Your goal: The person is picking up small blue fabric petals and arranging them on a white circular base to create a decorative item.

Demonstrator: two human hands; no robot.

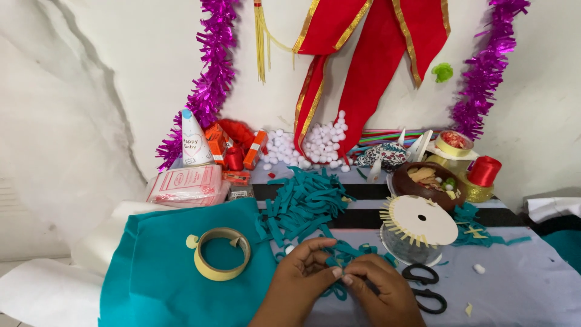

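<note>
Head view: both hands meet at the near edge of the desk [520,290], fingertips pinched on a chain of teal felt strips [348,254]. The left hand [299,275] and the right hand [381,287] touch each other at the fingertips. Just behind lies a heap of loose teal felt strips [305,203]. A roll of masking tape [222,253] rests on a teal felt sheet [163,272] to the left; black scissors [426,287] lie just right of the right hand.
</note>
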